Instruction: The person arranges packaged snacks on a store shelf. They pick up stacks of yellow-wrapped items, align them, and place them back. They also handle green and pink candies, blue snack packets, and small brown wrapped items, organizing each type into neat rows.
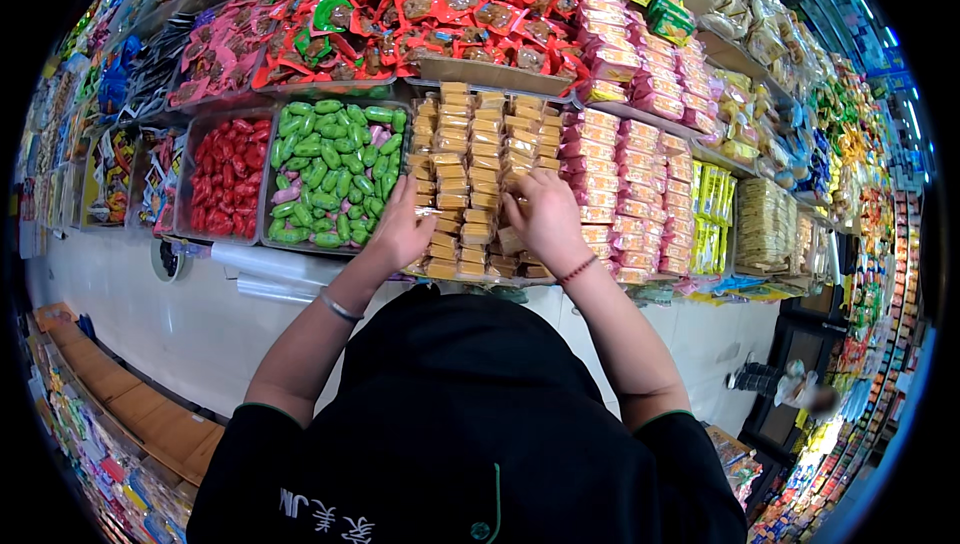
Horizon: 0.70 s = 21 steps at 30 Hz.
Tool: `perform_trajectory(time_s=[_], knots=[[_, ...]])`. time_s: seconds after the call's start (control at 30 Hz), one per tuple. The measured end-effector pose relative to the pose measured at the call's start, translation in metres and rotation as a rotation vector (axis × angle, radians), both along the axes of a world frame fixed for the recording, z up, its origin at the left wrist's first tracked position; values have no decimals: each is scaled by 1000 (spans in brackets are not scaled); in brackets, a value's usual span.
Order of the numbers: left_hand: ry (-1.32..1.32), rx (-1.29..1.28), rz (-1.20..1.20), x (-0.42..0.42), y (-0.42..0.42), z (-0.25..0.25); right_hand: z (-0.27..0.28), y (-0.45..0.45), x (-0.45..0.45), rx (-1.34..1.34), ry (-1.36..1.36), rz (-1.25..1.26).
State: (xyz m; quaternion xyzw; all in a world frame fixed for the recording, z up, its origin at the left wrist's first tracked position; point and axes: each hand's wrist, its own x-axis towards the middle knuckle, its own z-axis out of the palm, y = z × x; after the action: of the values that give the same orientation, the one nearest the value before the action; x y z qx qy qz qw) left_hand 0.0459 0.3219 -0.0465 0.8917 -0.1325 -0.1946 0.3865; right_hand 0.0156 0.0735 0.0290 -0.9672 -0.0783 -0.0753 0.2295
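Observation:
Before me is a bin of brown wafer-like snacks in clear wrappers [451, 140], stacked in several columns. My left hand [403, 230] lies along the left side of these stacks, fingers extended and thumb apart, against the outer packs. Over the right-hand columns, my right hand [551, 217] is bent down with curled fingers among the packs. Its fingertips are partly hidden, so whether a pack is pinched there cannot be told. Below the right hand, some packs [511, 241] sit tilted and out of line.
Left of the stacks stand bins of green-wrapped candies [330, 161] and red-wrapped candies [232, 176]. Pink-wrapped packs [592, 161] adjoin on the right. Red-bagged snacks [465, 3] rise behind a cardboard strip [495, 75]. Plastic film rolls [277, 266] lie below the bins. A person [787, 386] is farther right.

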Motion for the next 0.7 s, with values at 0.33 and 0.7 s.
perform_trajectory(time_s=[0.33, 0.7], knots=[[-225, -180, -77, -21, -25, 15, -12, -25, -63, -42, 9, -205], [78, -363, 79, -31, -24, 13, -39, 17, -44, 29, 90, 67]])
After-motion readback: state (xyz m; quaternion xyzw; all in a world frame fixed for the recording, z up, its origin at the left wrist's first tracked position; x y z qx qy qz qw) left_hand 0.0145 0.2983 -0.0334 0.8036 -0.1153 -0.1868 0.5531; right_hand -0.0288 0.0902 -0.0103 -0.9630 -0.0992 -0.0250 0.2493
